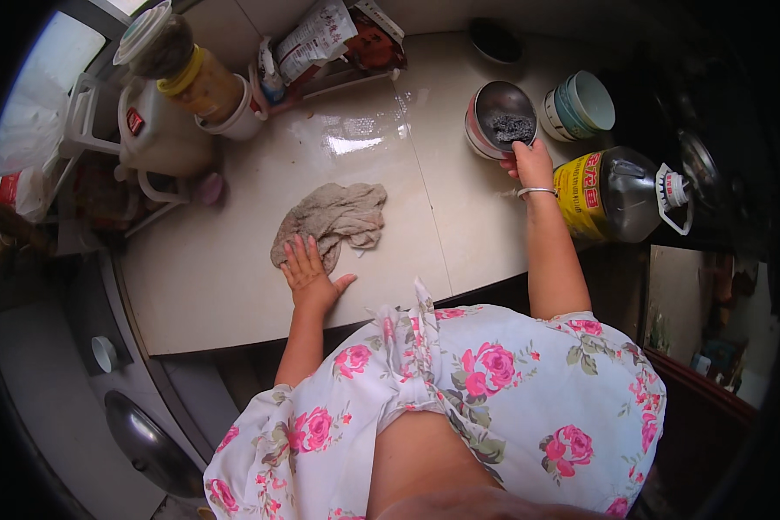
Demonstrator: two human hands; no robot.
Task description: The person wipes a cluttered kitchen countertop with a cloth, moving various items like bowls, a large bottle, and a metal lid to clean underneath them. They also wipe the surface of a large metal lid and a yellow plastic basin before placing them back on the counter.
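My left hand (pixel 311 281) lies spread, palm down, on the near left edge of a crumpled brown-grey cloth (pixel 338 218) on the tiled counter. Out to the right, my right hand (pixel 530 162) grips the near rim of a metal-lined bowl (pixel 497 104) with a pinkish outside, thumb at the rim and fingers underneath. A dark, wiry scouring pad (pixel 512 128) rests inside that bowl. Just right of it, a stack of bowls (pixel 585 101), blue-green and patterned, leans tilted. Beside my right wrist stands or lies a large cooking oil bottle (pixel 624 194); which one, I cannot tell.
Seasoning packets (pixel 316 39) stand in a rack at the back. Further left are a jar with a yellow lid (pixel 198 84) and a large plastic jug (pixel 162 130). A dark round dish (pixel 495 40) sits at the back. Wet patches shine on the counter (pixel 357 140). A pan lid (pixel 146 439) is at lower left.
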